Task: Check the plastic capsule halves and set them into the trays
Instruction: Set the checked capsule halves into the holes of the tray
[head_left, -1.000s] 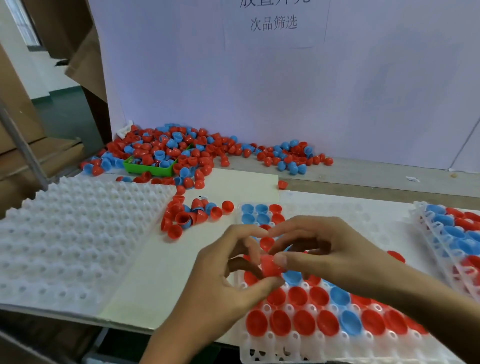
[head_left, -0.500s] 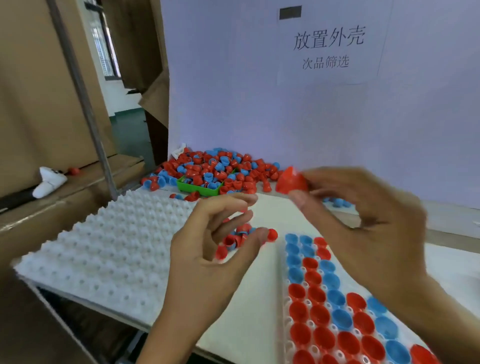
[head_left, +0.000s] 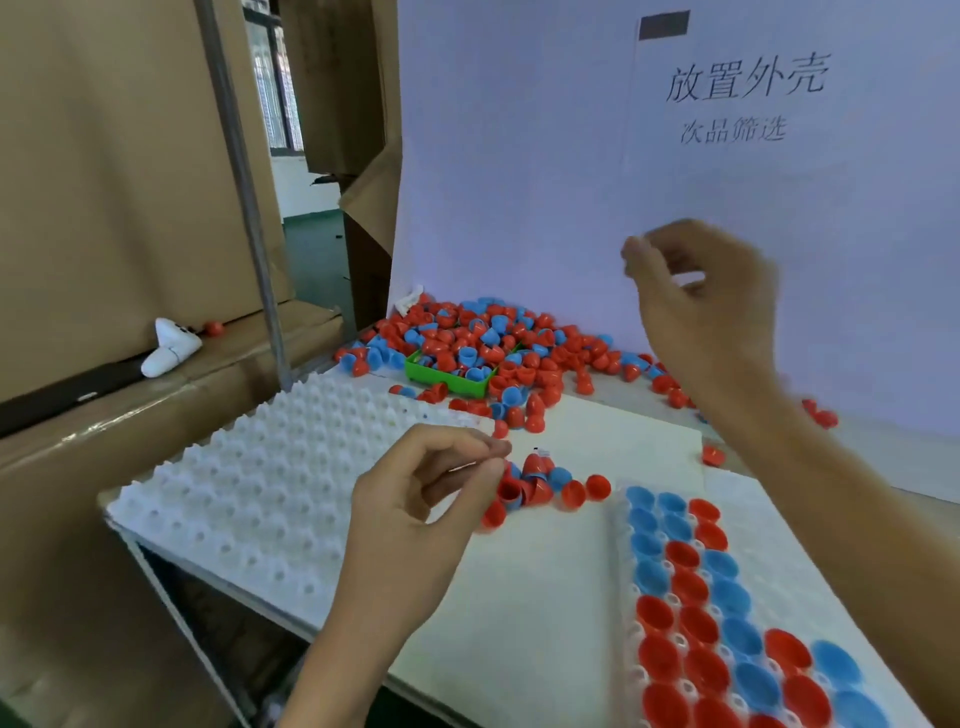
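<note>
While the white sign at upper right reads "放置外壳 / 次品筛选", the right hand is raised before it, fingers curled, empty as far as shows. Lower centre, the left hand curls loosely, empty. Red and blue capsule halves heap behind; others fill the tray at lower right.

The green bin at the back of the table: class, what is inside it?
The green bin holds loose red and blue capsule halves, heaped above its rim and spilling around it. Its floor and anything beneath the heap are covered.
</note>
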